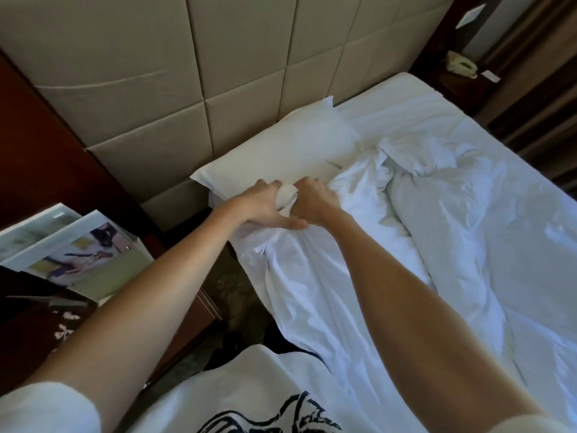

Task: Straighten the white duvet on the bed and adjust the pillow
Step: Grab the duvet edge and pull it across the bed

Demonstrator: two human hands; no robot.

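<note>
Two bare hands met at the near edge of the pillow, side by side and almost touching. Left hand (265,204): grip closed, fingers curled over a bunched wad of white cloth, thumb stretched along the fabric beneath it. Right hand (313,198): grip likewise closed, knuckles up, fingers dug into the same wad from the right side. Whether that wad belonged to the duvet edge or the sheet could not be told for certain; it ran on into the duvet folds.

White duvet (421,232): rumpled, spread over the near and right part of the bed (406,92), with a heaped ridge just right of the hands and creases fanning out from the grip toward the viewer.

Pillow (281,151): white, lying flat at the far left of the mattress, its long side against the padded beige headboard (156,73).

Nightstand (452,82): dark wood, far right, bearing a pale telephone (461,64).

Printed papers (71,251): near left, on dark furniture beside the bed.
</note>
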